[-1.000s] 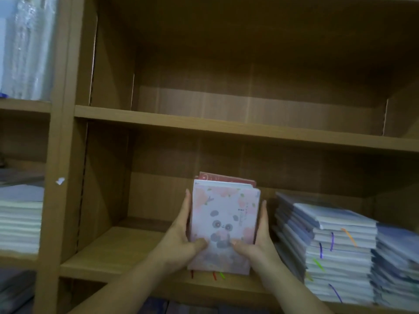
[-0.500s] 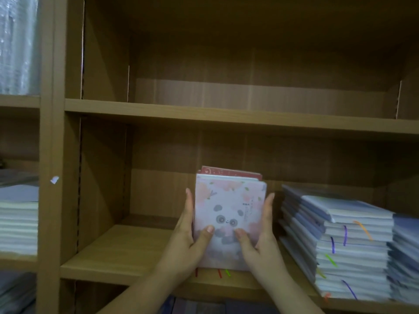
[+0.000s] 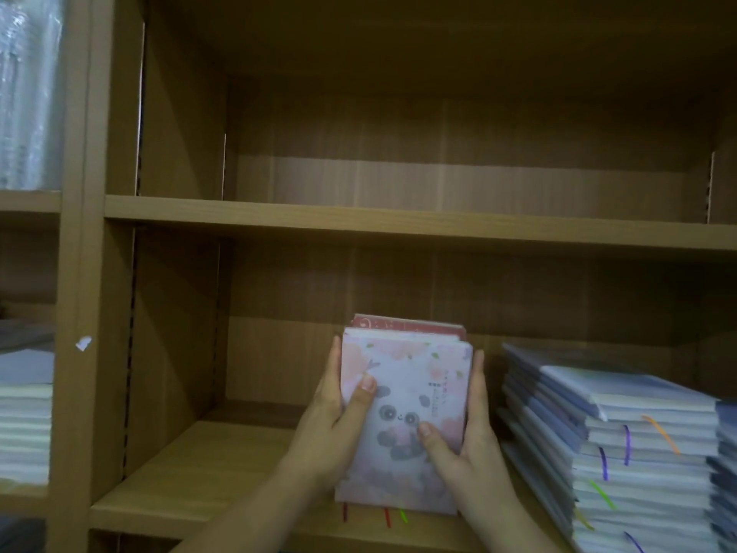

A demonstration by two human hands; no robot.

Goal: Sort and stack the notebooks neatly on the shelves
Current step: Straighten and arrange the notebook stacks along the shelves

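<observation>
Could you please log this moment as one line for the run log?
left hand: grips notebooks | right hand: grips notebooks | where: shelf, left of blue stack | step: placing

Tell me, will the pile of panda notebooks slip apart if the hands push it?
Probably stiff: the panda notebook pile shows flat covers between the left hand and right hand. It may slide apart, since the red notebook behind sits offset. The covers look smooth, so perhaps slippery.

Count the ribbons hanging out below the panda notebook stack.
3, all below the stack: a red ribbon at left, a second red ribbon near the middle, a green ribbon beside it. The right hand may hide more.
</observation>
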